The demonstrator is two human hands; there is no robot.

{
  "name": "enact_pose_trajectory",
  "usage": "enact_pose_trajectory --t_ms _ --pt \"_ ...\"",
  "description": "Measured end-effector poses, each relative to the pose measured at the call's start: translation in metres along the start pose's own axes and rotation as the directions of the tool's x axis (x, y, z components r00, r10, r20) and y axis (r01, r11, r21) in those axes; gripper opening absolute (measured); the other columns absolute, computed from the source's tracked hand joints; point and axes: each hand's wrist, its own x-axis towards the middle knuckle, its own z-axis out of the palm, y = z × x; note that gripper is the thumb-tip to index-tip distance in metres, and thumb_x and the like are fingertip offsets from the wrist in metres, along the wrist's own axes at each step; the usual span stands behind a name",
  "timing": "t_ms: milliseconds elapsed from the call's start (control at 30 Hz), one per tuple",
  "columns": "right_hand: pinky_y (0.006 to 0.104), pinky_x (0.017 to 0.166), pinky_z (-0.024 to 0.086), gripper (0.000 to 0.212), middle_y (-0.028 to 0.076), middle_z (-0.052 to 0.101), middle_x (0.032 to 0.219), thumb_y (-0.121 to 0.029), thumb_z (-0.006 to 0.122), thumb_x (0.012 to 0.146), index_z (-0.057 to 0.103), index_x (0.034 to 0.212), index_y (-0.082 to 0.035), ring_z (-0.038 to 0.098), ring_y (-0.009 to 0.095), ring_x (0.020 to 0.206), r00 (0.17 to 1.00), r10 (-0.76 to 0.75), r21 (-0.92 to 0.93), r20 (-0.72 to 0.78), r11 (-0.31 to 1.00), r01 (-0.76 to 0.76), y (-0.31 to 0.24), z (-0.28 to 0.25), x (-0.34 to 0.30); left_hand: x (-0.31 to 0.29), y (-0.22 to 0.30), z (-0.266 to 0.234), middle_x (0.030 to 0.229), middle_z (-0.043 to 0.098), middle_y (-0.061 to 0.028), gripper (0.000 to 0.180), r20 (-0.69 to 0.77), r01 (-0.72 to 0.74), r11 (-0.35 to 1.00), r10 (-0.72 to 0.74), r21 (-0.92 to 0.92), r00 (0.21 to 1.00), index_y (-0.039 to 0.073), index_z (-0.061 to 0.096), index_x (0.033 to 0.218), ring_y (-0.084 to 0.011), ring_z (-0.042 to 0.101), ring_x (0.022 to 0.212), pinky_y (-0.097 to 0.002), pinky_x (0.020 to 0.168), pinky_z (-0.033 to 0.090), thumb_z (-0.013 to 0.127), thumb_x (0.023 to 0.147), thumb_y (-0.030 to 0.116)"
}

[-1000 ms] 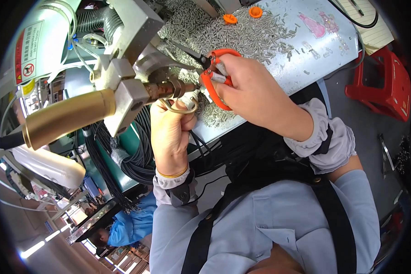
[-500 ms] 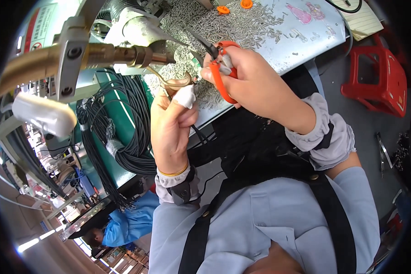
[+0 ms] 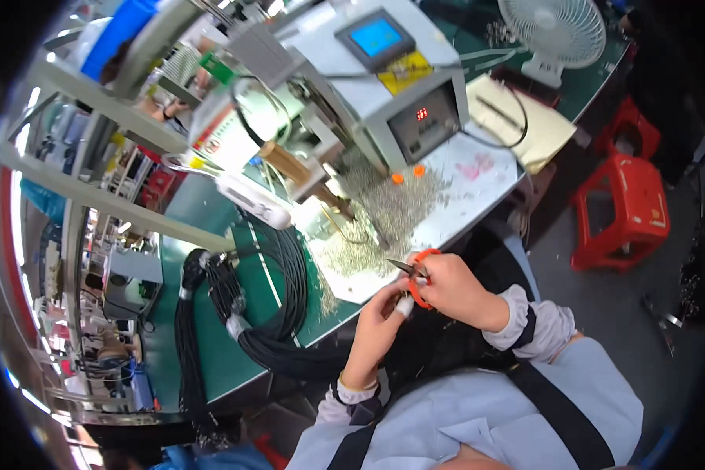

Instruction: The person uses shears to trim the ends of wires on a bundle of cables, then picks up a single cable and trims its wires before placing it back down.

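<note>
My right hand [image 3: 462,291] is closed on a pair of orange-handled scissors [image 3: 403,267]; their dark blades stand apart and point left toward the bench. Just left of it, my left hand [image 3: 377,327] has thumb and fingers pressed together, a white cover [image 3: 404,305] on one digit. What those fingers pinch is too small to make out. Both hands are in front of the bench's near edge. Beyond them, a heap of small silvery metal pieces [image 3: 415,202] lies under a brass-coloured rod [image 3: 294,168] with a dark tip.
Coils of black cable [image 3: 286,270] lie on the green bench top [image 3: 164,313] at left. A grey machine [image 3: 423,117] with a lit screen stands behind the heap, two orange bits [image 3: 419,171] before it. Notebook [image 3: 536,137], white fan [image 3: 552,35] and red stools [image 3: 627,204] are at right.
The view has swung up and shows more of the bench and machine. Both hands have drawn back from the rod's tip toward my body, the scissors still in my right hand.
</note>
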Motion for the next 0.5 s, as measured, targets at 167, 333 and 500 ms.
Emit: enact_pose_trajectory --t_ms 167,333,500 --pt "0.0294 0.048 0.044 0.011 0.014 0.059 0.069 -0.007 0.059 0.073 0.057 0.082 -0.001 0.057 0.026 0.056 0.945 0.273 0.418 0.179 0.849 -0.324 -0.004 0.003 -0.019 -0.016 -0.006 -0.022 0.083 0.056 -0.0087 0.024 0.296 0.271 0.773 -0.113 -0.574 0.948 0.0 0.051 0.101 -0.0165 0.055 0.065 -0.0296 0.061 0.047 0.051 0.078 0.004" --pt "0.0252 0.045 0.043 0.013 0.01 0.061 0.073 -0.006 0.06 0.072 0.06 0.085 -0.006 0.059 0.02 0.057 0.999 -0.003 0.337 -0.051 0.941 0.02 0.001 0.018 -0.029 -0.025 -0.012 -0.022 0.079 0.054 -0.0088 0.028 0.449 0.428 0.494 -0.083 -0.757 0.89 0.001 0.049 0.105 -0.0154 0.052 0.057 -0.0282 0.052 0.046 0.05 0.077 0.004" --pt "0.0245 0.046 0.045 0.015 0.008 0.064 0.081 -0.008 0.062 0.071 0.061 0.086 -0.008 0.062 0.018 0.062 0.799 -0.585 -0.494 -0.141 0.741 0.455 -0.028 0.011 -0.038 -0.03 -0.008 -0.011 0.077 0.055 -0.0072 0.025 0.156 0.206 0.735 -0.137 -0.646 0.978 0.002 0.05 0.103 -0.0109 0.045 0.049 -0.0208 0.046 0.039 0.049 0.078 0.004"
